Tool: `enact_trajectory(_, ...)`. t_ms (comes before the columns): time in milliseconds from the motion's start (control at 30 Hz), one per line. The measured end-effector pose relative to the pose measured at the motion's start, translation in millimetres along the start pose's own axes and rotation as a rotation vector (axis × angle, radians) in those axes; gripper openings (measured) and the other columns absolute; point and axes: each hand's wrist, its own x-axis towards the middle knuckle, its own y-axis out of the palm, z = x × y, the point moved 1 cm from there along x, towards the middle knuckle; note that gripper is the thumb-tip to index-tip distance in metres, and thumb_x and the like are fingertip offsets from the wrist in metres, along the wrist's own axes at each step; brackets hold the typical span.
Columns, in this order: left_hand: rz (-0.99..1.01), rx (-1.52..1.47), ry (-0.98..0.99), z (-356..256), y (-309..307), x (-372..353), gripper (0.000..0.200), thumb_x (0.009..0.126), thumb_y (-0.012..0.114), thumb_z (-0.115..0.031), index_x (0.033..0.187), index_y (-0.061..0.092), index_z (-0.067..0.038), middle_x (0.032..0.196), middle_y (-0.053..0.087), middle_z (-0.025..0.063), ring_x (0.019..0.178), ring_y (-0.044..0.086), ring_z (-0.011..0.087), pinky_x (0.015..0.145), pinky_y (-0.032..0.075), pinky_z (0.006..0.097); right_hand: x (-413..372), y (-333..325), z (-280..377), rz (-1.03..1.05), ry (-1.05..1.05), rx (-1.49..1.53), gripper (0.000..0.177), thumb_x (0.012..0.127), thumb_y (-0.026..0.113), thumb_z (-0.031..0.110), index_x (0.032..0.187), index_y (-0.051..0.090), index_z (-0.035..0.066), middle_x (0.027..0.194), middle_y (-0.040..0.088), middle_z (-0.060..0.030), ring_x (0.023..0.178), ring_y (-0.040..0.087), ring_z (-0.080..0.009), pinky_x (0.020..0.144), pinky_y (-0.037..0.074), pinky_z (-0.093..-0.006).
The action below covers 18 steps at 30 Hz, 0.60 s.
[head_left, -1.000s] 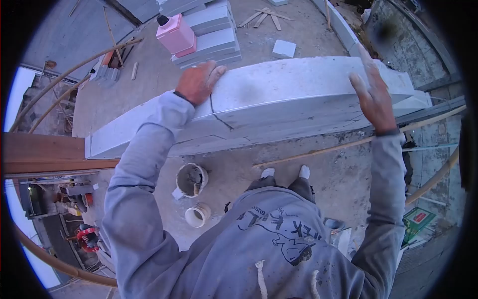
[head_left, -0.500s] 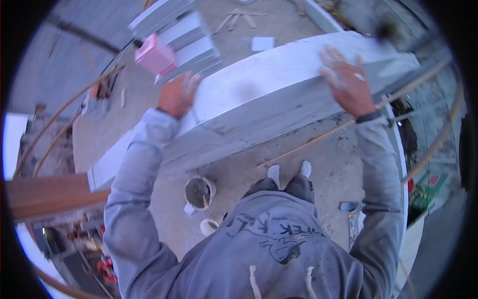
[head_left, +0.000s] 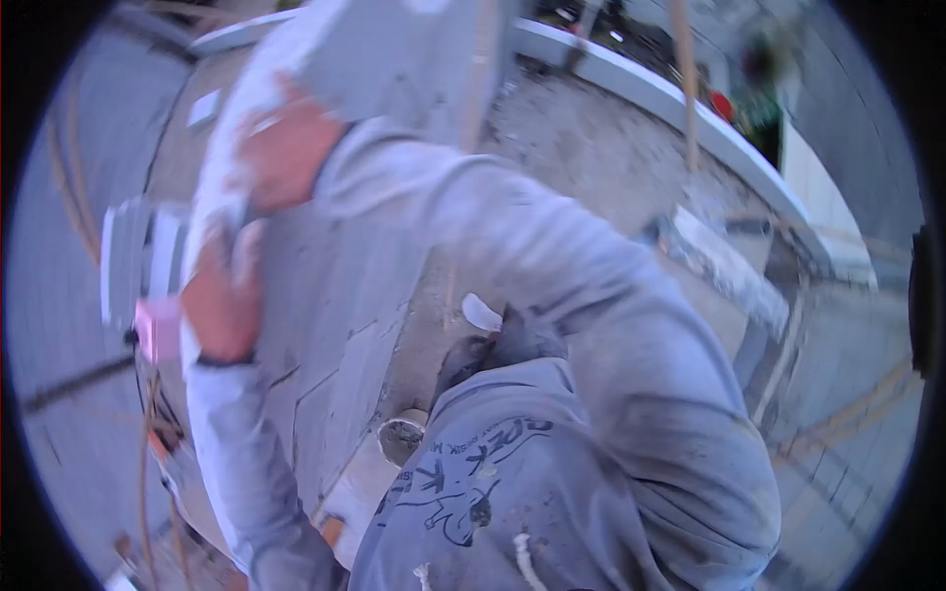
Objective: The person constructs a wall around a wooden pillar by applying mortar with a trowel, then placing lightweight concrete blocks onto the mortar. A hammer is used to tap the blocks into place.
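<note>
A long, low wall of pale grey blocks (head_left: 335,281) runs up the left-centre of the view, its narrow whitish top to the left. My left hand (head_left: 225,300) rests at that top edge, thumb apart from the fingers. Just beyond it, my right hand (head_left: 291,148) reaches across to the same edge, its fingers stretched out and blurred by motion. White dust marks the right hand. Neither hand shows anything held. Whether the fingertips press on the surface is hard to tell through the blur.
A bucket (head_left: 402,438) with grey contents stands on the floor by the wall's foot. Beyond the wall are a pink canister (head_left: 158,330) and several pale blocks (head_left: 123,261). A wooden pole (head_left: 683,79) rises at the upper right, and a dusty slab (head_left: 724,271) lies at right.
My view has turned sharply to the right, so the wall now runs up the picture. My hands, earlier wide apart on the wall's top, are now close together.
</note>
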Motion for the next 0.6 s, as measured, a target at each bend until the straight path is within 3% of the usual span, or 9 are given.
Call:
enact_trajectory(33,0.047,-0.082,-0.069,-5.9,-3.3,-1.1,0.049,0.093,0.044,-0.039,0.124,0.049,-0.001,0.118,0.054,0.0225,0.111,0.052,0.0347,0.092,0.041,0.0363,9.1,17.0,-3.8,0.036,-0.031,0.064,0.038,0.079,0.052,0.038,0.107,0.063,0.014,0.112,0.059,-0.0146,0.109,0.054,-0.0298,0.103,0.014,-0.0615)
enact_trajectory(233,0.063,0.184,-0.165,-7.0,9.1,2.6,0.048,0.093,0.041,-0.042,0.121,0.053,-0.005,0.117,0.057,0.0173,0.105,0.056,0.0338,0.085,0.045,0.0365,-154.8,67.0,-19.3,-0.951,0.340,0.578,0.035,0.078,0.061,0.034,0.100,0.060,0.006,0.110,0.057,-0.0142,0.105,0.053,-0.0318,0.101,0.024,-0.0540)
enact_trajectory(300,0.074,0.219,-0.275,-8.4,7.0,4.7,0.050,0.093,0.040,-0.043,0.121,0.053,-0.004,0.117,0.058,0.0156,0.105,0.056,0.0329,0.087,0.043,0.0364,-247.1,150.0,-77.4,-0.757,0.600,0.651,0.027,0.079,0.059,0.027,0.100,0.060,0.011,0.108,0.057,-0.0133,0.101,0.054,-0.0325,0.088,0.040,-0.0493)
enact_trajectory(333,0.055,0.235,-0.315,5.6,8.0,7.4,0.051,0.093,0.039,-0.044,0.121,0.053,-0.003,0.117,0.057,0.0143,0.107,0.055,0.0320,0.089,0.042,0.0361,-304.2,201.6,-105.0,-0.493,1.030,0.726,0.019,0.078,0.058,0.022,0.094,0.062,0.013,0.099,0.061,-0.0133,0.092,0.059,-0.0323,0.077,0.046,-0.0453)
enact_trajectory(433,0.008,0.272,0.042,95.3,3.5,20.7,0.051,0.093,0.039,-0.043,0.122,0.053,-0.004,0.122,0.055,0.0116,0.117,0.048,0.0265,0.094,0.037,0.0338,-511.6,302.7,-171.6,0.406,1.353,0.481,0.038,0.084,0.045,0.031,0.116,0.056,0.015,0.126,0.049,-0.0141,0.114,0.048,-0.0339,0.095,0.041,-0.0401)
enact_trajectory(467,0.047,0.285,0.083,122.4,-2.3,28.9,0.048,0.093,0.040,-0.040,0.123,0.052,-0.005,0.124,0.053,0.0112,0.121,0.044,0.0238,0.097,0.035,0.0337,-579.0,333.4,-176.5,0.118,1.625,0.588,0.046,0.084,0.044,0.036,0.121,0.052,0.010,0.129,0.046,-0.0186,0.118,0.045,-0.0358,0.098,0.038,-0.0400)
enact_trajectory(500,0.082,0.142,-0.083,159.8,-13.0,36.9,0.049,0.095,0.037,-0.037,0.129,0.044,-0.003,0.127,0.051,0.0109,0.119,0.047,0.0218,0.099,0.035,0.0317,-602.9,301.1,-183.0,0.468,1.752,0.657,0.056,0.081,0.047,0.038,0.126,0.046,0.006,0.132,0.042,-0.0220,0.119,0.043,-0.0376,0.101,0.035,-0.0395)
enact_trajectory(533,0.103,0.006,-0.258,174.5,-17.7,42.8,0.051,0.096,0.033,-0.035,0.135,0.036,-0.002,0.129,0.050,0.0107,0.117,0.049,0.0198,0.101,0.035,0.0297,-670.6,368.9,-183.0,0.165,2.133,0.605,0.062,0.077,0.049,0.038,0.131,0.042,0.008,0.131,0.043,-0.0226,0.120,0.043,-0.0377,0.102,0.034,-0.0390)
enact_trajectory(600,-0.006,-0.199,-0.450,115.9,-9.0,42.9,0.045,0.094,0.039,-0.031,0.129,0.044,-0.003,0.126,0.053,0.0107,0.107,0.054,0.0201,0.091,0.040,0.0308,-746.9,422.3,-188.1,0.331,2.192,0.594,0.063,0.076,0.052,0.036,0.129,0.043,0.004,0.129,0.045,-0.0225,0.120,0.043,-0.0353,0.101,0.035,-0.0389)
